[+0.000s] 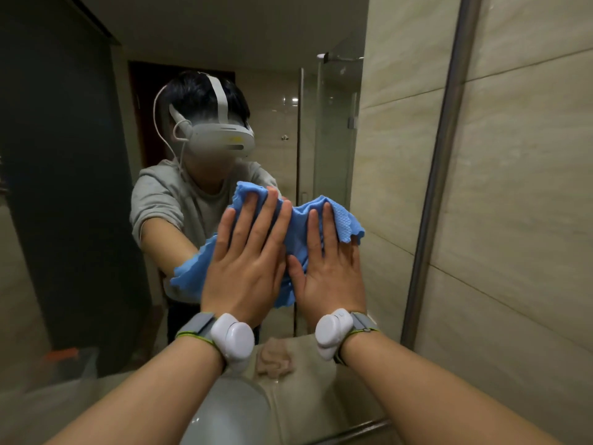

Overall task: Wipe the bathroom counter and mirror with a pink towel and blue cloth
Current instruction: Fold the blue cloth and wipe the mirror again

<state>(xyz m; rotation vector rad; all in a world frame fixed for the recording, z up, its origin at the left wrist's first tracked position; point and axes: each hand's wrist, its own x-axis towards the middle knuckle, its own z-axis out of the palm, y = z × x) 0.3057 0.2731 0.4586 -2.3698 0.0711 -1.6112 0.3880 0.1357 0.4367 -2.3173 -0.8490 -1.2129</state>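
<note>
A crumpled blue cloth (333, 216) is pressed flat against the mirror (80, 155) in front of me. My left hand (247, 261) lies on the cloth's left half with fingers spread and pointing up. My right hand (330, 268) presses the cloth's right half, right beside the left hand. Both wrists carry white trackers on grey straps. A bunched pink towel (274, 359) shows low in the mirror, lying on the counter (308, 358) between my forearms.
The mirror's metal frame (439, 175) runs up the right side, with a beige tiled wall (519, 187) beyond it. A white basin (231, 412) sits below my arms. The mirror reflects a person in a grey shirt, a glass shower door and a dark door.
</note>
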